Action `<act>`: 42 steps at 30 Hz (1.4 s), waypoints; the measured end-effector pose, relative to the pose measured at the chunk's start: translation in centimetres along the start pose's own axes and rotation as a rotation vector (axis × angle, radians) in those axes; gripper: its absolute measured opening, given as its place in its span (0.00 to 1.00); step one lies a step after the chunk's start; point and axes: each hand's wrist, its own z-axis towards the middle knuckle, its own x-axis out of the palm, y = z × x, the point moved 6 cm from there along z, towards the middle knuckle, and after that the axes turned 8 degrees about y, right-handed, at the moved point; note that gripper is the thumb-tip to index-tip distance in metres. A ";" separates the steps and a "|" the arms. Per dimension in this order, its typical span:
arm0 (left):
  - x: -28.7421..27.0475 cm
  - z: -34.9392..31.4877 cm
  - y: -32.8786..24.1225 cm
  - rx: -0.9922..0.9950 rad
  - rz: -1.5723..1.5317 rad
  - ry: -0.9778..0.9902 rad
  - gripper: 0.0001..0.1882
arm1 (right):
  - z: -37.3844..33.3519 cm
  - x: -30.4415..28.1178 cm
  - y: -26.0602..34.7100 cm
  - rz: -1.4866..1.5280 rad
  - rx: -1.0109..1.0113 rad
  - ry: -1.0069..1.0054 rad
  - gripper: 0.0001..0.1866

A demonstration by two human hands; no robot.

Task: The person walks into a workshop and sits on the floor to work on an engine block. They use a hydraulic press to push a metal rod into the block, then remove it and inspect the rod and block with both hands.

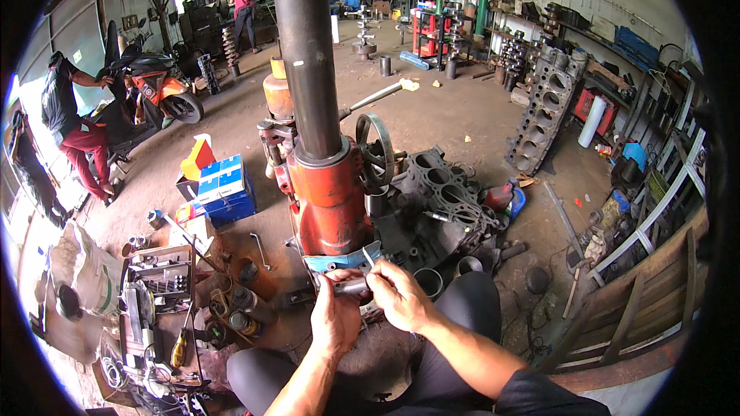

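In front of my knees, my left hand (336, 316) is closed round a short grey metal cylinder (351, 286). My right hand (398, 297) is closed at the cylinder's right end and pinches a thin, light-coloured rod (368, 257) that sticks up from the fingers. Whether the rod touches the cylinder is hidden by the fingers. Just beyond both hands stands a red machine base (330, 204) with a thick dark column (307, 54) and a spoked handwheel (375, 150). A blue piece (343, 258) lies across the front of that base.
To the left are a tray of tools (158, 281), a yellow-handled screwdriver (179, 348) and a blue-and-white box (225, 189). Engine blocks (441, 177) lie right of the machine; another block (546, 112) leans farther back. One person (69, 115) stands beside an orange motorcycle (158, 88), another (244, 11) farther off.
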 end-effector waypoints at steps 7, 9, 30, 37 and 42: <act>1.2 0.0 0.5 -0.308 -0.071 0.294 0.22 | 1.0 -2.2 6.7 -0.666 -0.393 0.152 0.08; 0.9 0.1 -0.8 -0.073 0.160 0.197 0.13 | 0.8 -2.7 7.8 -0.679 -0.406 0.146 0.07; 0.8 -0.6 0.7 -0.233 -0.063 0.393 0.18 | 0.1 -2.3 9.4 -0.871 -0.410 0.369 0.13; 0.9 -0.6 -2.7 0.044 0.400 0.293 0.17 | 0.0 -2.6 7.7 -0.670 -0.431 0.118 0.12; 1.2 -0.8 -3.3 0.041 0.482 0.262 0.16 | -0.4 -2.7 7.3 -0.479 -0.481 0.124 0.11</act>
